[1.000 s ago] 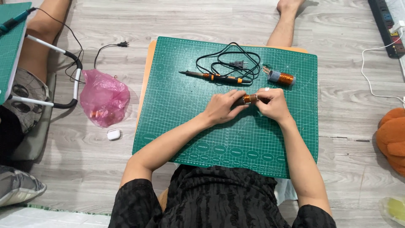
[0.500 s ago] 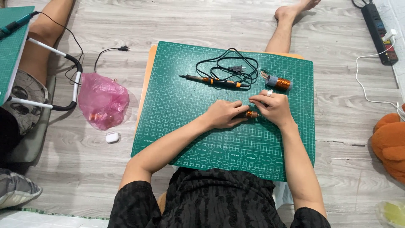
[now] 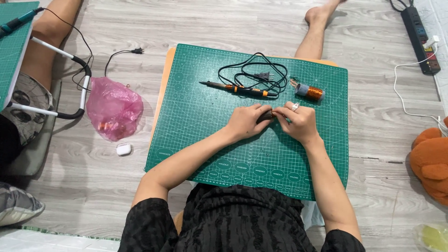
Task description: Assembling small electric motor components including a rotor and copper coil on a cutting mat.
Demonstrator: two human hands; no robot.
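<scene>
My left hand (image 3: 248, 121) and my right hand (image 3: 297, 122) meet over the middle of a green cutting mat (image 3: 196, 121). Together they pinch a small dark part (image 3: 266, 115) with a copper-coloured end, mostly hidden by the fingers. A ring shows on my right hand. Just beyond the hands lies a soldering iron (image 3: 238, 88) with an orange and black handle and a coiled black cord (image 3: 254, 74). A small spool of copper wire (image 3: 309, 91) lies to the right of it.
A pink plastic bag (image 3: 114, 108) and a small white case (image 3: 123, 149) lie on the wooden floor left of the mat. Another person's legs (image 3: 28, 88) and a second green mat (image 3: 14, 51) are at far left. A power strip (image 3: 420, 39) and orange plush toy (image 3: 431, 161) are at right.
The hands stay together on the small part, with the fingers closing more over it so its orange end shows less. The camera view has shifted slightly.
</scene>
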